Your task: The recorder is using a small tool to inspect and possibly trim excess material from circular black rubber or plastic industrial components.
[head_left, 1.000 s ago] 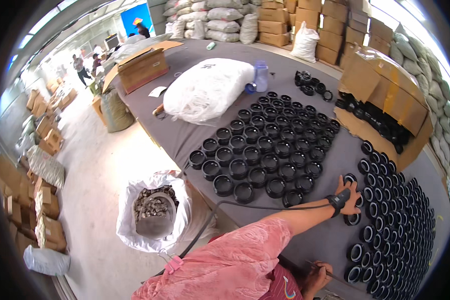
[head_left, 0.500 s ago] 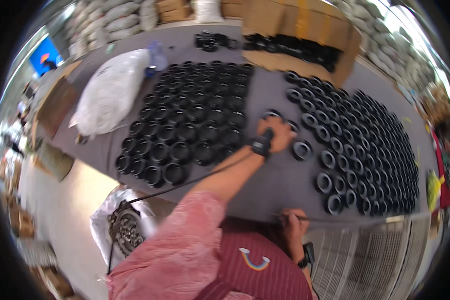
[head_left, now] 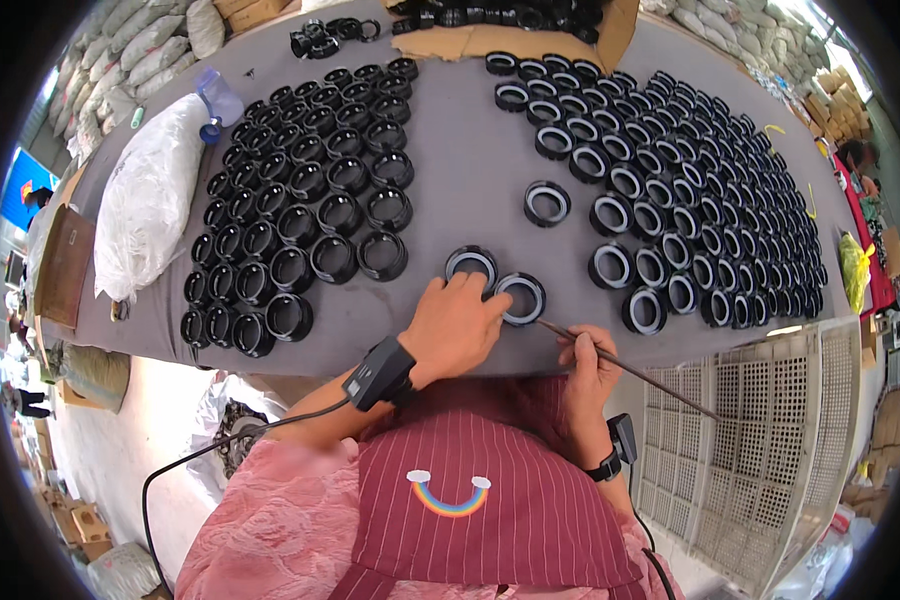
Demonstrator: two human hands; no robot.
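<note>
Close to the table's near edge my left hand (head_left: pixel 458 328) has its fingers on a black ring (head_left: pixel 471 262), partly covered by them. A second black ring with a pale inner rim (head_left: pixel 541 299) lies just right of those fingertips, touching or nearly touching them. My right hand (head_left: pixel 590 365) is closed in a pinch around a thin dark stick (head_left: pixel 660 384). The stick's tip reaches the lower edge of the second ring, and its long end slants down to the right. Farther back, a single ring (head_left: pixel 547 222) lies apart.
Rows of plain black rings (head_left: pixel 296 227) cover the table's left; pale-lined rings (head_left: pixel 655 222) crowd its right. A white plastic sack (head_left: pixel 150 195) lies far left. At the back is an opened carton (head_left: pixel 618 35) of black parts. A perforated crate (head_left: pixel 740 440) stands below right.
My left hand has come back toward me from the ring field, with two rings now at its fingers by the near edge. My right hand has risen slightly, bringing the stick's tip to a ring.
</note>
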